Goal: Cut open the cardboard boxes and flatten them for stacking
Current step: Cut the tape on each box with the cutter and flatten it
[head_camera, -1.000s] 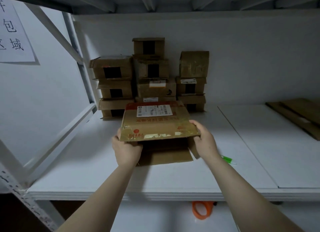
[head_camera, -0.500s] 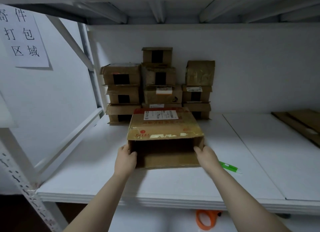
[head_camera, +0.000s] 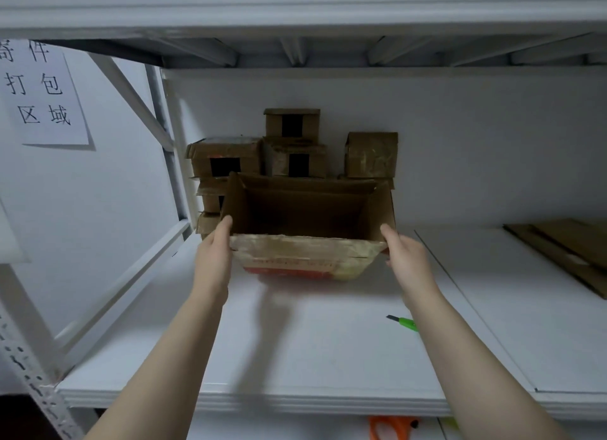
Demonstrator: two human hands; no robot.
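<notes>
I hold an opened cardboard box [head_camera: 305, 252] just above the white shelf [head_camera: 295, 357], its open side facing up towards me and its taped, red-printed face turned to the front. My left hand [head_camera: 213, 255] grips its left side with the thumb up along the side flap. My right hand [head_camera: 404, 255] grips the right side, fingers curling under the corner. A green utility knife [head_camera: 405, 323] lies on the shelf, partly hidden by my right forearm.
Several closed boxes [head_camera: 295, 158] are stacked against the back wall behind the held box. Flattened cardboard [head_camera: 565, 252] lies at the far right of the shelf. Orange scissors [head_camera: 391, 428] sit on the lower shelf. A slanted frame brace [head_camera: 131, 91] stands at left.
The box has been lifted and tipped, so its opening now faces up instead of towards me. Both hands moved from its front edge to its sides.
</notes>
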